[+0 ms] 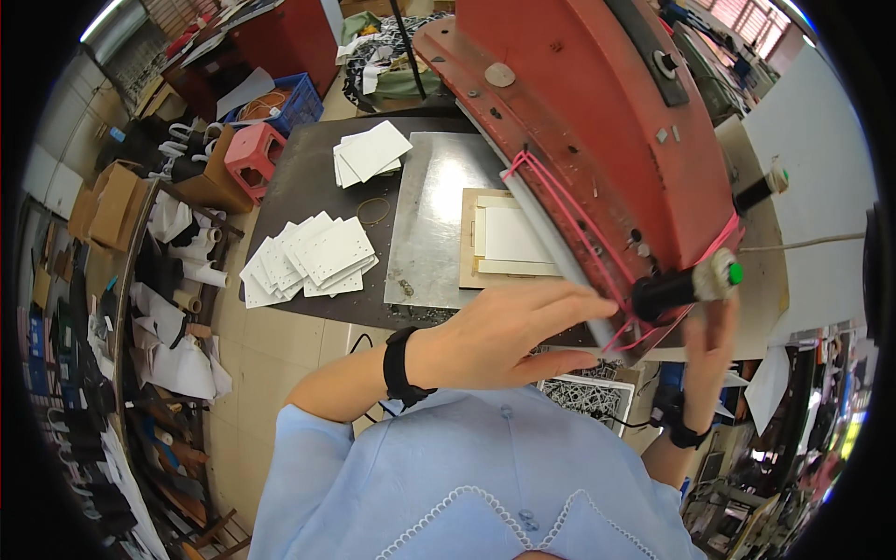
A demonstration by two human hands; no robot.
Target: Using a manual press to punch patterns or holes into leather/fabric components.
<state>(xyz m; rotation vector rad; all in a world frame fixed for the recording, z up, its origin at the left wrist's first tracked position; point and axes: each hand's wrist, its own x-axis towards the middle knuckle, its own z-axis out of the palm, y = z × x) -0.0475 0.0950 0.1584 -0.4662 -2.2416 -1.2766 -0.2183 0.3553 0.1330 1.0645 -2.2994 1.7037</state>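
My left hand [513,331] is open, fingers stretched toward the front end of a red press arm [597,121]. Its fingertips are close to a pink cord [574,210] tied along that arm; whether they touch it I cannot tell. A black handle [665,295] with a taped end and a green button sticks out there. My right hand [709,341] is just below the handle's end, its fingers partly hidden and blurred. Left of the arm, a wooden cutting die [469,266] with a white card [516,233] inside lies on a metal plate [425,196].
Fanned white punched cards [313,254] and a smaller stack of white cards [373,152] lie on the dark table [308,173], near a rubber band [373,211]. A second handle [761,189] juts out at right. Beyond the table are a red stool [252,159] and a blue crate [289,103].
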